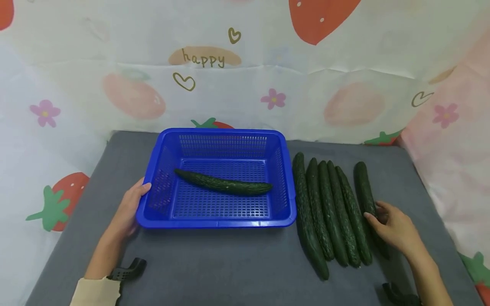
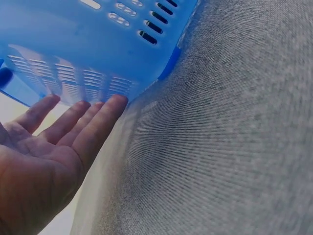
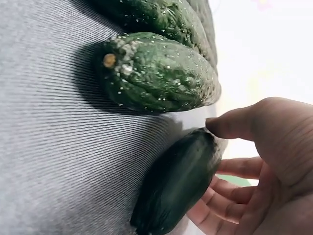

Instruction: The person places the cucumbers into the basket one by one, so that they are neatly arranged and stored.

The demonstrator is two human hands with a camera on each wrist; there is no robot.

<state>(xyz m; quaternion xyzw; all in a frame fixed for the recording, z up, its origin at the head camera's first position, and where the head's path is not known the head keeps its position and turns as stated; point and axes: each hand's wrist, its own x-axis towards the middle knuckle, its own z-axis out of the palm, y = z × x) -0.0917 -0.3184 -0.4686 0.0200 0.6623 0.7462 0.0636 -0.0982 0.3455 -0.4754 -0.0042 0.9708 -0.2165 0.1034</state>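
Observation:
A blue plastic basket (image 1: 216,224) with slotted walls stands on the grey cloth, and one cucumber (image 1: 223,183) lies across its floor. At the basket's left side, my left hand (image 1: 128,208) holds the rim with the thumb over it, while the long fingers touch the outer wall in the left wrist view. Far right, my right hand (image 1: 398,227) grips a dark green cucumber (image 1: 363,182), thumb on one side and fingers round the other. The right wrist view shows this cucumber (image 3: 176,183) close to the cloth; whether it touches is unclear.
Several cucumbers (image 1: 333,212) lie side by side between the basket and my right hand, the leftmost close against the basket's right edge. A grey cloth (image 1: 229,267) covers the table. Behind it hangs a printed curtain (image 1: 245,93) with strawberries and flowers.

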